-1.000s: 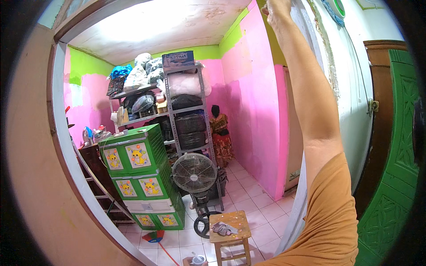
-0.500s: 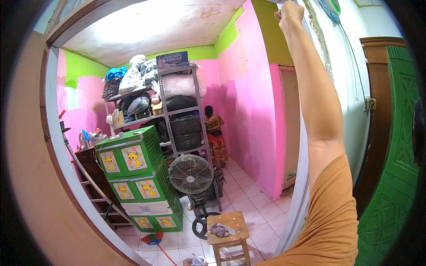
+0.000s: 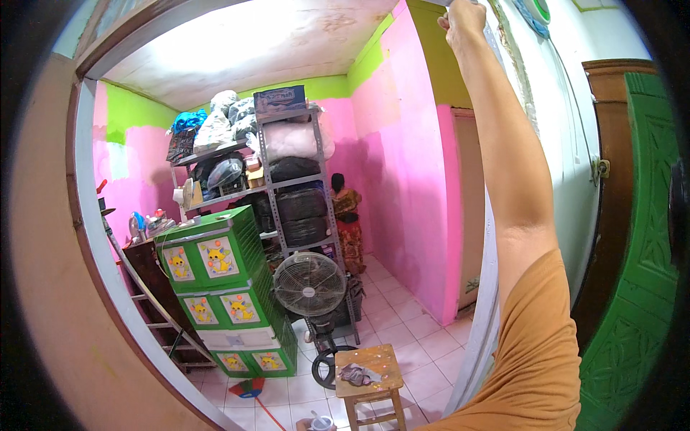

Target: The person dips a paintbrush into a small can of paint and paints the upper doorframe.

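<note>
My right hand (image 3: 466, 20) has climbed a little higher than it was a second ago and now sits at the very top of the picture, arm stretched straight up along the white door frame (image 3: 483, 316). The grip is closed into a fist; something pale shows just above the knuckles, but I cannot tell what it is or whether the fist truly has hold of it. My view has also shifted slightly, so the room sits a touch lower and to the left. I judge the reach is near its full stretch. My left hand is out of view.

Counting: one shelf rack (image 3: 287, 172), one green drawer cabinet (image 3: 223, 287), one fan (image 3: 309, 285), one stool (image 3: 369, 373), one person (image 3: 346, 215) at the back wall, one green door (image 3: 632, 287).
</note>
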Available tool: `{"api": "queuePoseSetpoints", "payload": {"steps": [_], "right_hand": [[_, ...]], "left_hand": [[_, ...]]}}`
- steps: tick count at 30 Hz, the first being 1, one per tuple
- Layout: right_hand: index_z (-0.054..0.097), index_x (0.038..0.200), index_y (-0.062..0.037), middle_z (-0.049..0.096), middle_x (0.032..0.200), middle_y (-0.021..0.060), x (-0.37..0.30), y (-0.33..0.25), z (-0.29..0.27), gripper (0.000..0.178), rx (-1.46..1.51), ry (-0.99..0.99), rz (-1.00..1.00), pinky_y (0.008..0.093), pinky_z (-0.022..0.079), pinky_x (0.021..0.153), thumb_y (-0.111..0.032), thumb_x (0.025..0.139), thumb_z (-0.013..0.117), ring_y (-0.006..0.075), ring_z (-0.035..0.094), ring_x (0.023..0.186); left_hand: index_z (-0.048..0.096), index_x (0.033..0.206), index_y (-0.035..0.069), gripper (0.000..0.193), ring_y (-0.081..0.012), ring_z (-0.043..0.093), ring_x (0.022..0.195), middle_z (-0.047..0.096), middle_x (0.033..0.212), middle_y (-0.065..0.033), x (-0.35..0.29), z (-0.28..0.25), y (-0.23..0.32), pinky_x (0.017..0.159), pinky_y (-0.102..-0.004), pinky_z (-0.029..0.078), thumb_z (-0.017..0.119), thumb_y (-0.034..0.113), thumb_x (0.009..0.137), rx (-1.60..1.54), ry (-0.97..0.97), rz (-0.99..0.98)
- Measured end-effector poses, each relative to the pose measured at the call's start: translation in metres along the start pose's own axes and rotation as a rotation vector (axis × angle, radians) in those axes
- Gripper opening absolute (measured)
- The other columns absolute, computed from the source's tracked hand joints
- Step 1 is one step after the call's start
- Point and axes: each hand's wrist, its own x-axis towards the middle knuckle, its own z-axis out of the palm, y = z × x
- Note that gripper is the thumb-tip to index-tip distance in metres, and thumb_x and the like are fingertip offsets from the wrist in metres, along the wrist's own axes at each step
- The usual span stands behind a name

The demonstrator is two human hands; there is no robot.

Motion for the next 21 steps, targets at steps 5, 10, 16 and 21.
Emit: {"api": "queuePoseSetpoints", "payload": {"steps": [5, 10, 16, 21], "right_hand": [[0.046, 0.121, -0.0006, 0.058, 0.079, 0.0164, -0.070, -0.022, 0.061, 0.028, -0.010, -0.131, -0.045, 0.0382, 0.046, 0.042, -0.009, 0.095, 0.037, 0.0232, 0.057, 0.055], [0.043, 0.131, 0.0012, 0.062, 0.087, 0.0234, -0.152, -0.033, 0.141, 0.035, -0.011, -0.284, -0.012, 0.0463, 0.051, 0.057, -0.016, 0.100, 0.040, 0.0322, 0.063, 0.068], [0.046, 0.124, 0.0008, 0.064, 0.096, 0.0291, -0.238, -0.051, 0.227, 0.031, 0.027, -0.310, -0.070, 0.0500, 0.048, 0.085, -0.018, 0.100, 0.042, 0.0440, 0.063, 0.092], [0.050, 0.110, -0.0012, 0.063, 0.083, 0.0236, -0.297, -0.084, 0.262, 0.023, 0.053, -0.646, 0.022, 0.0472, 0.049, 0.066, -0.020, 0.099, 0.044, 0.0360, 0.063, 0.071]], "left_hand": [[0.053, 0.118, -0.001, 0.061, -0.0227, 0.064, 0.087, 0.066, 0.098, -0.0147, -0.007, -0.002, -0.007, 0.074, -0.0366, 0.052, 0.087, 0.029, 0.077, 0.005, 0.048, -0.009], [0.054, 0.117, -0.002, 0.060, -0.0212, 0.064, 0.086, 0.066, 0.098, -0.0138, -0.015, -0.012, -0.017, 0.074, -0.0352, 0.053, 0.087, 0.028, 0.077, -0.009, 0.103, 0.051], [0.055, 0.117, 0.000, 0.061, -0.0230, 0.066, 0.086, 0.068, 0.097, -0.0139, -0.031, -0.035, -0.044, 0.075, -0.0356, 0.053, 0.088, 0.029, 0.076, 0.011, 0.243, 0.055], [0.055, 0.117, 0.002, 0.061, -0.0240, 0.067, 0.087, 0.070, 0.098, -0.0148, -0.050, -0.058, -0.059, 0.075, -0.0374, 0.054, 0.089, 0.030, 0.074, 0.037, 0.353, -0.004]]}}
